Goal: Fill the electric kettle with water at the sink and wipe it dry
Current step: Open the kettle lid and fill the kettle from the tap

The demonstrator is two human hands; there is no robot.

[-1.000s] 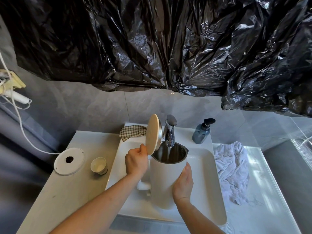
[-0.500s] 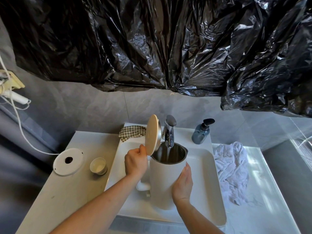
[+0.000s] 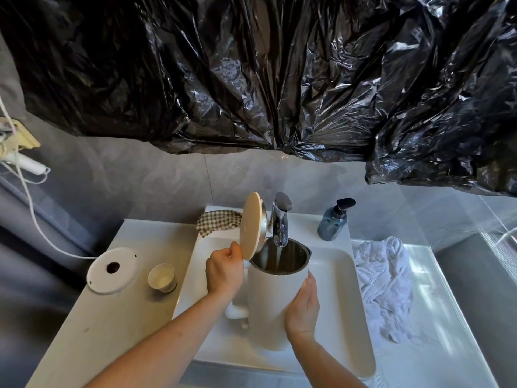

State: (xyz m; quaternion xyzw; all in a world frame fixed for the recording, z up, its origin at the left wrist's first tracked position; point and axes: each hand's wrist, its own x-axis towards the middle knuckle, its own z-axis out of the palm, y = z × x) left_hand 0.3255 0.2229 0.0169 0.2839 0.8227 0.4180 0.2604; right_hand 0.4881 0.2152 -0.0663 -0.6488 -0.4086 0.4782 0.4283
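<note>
A white electric kettle (image 3: 270, 303) stands upright in the white sink (image 3: 344, 298), its lid (image 3: 250, 225) swung up and its steel inside showing. The chrome faucet (image 3: 280, 219) hangs over the kettle's mouth, and a thin stream of water runs down into it. My left hand (image 3: 223, 271) grips the top of the kettle's handle, thumb against the raised lid. My right hand (image 3: 303, 306) is wrapped round the kettle's right side. A crumpled white towel (image 3: 384, 287) lies on the counter right of the sink.
The kettle's round base (image 3: 112, 269) with its white cord and a small cream cup (image 3: 163, 277) sit on the left counter. A checked cloth (image 3: 216, 221) lies behind the sink, a dark soap dispenser (image 3: 334, 221) at the back right. Black plastic sheeting (image 3: 251, 74) hangs overhead.
</note>
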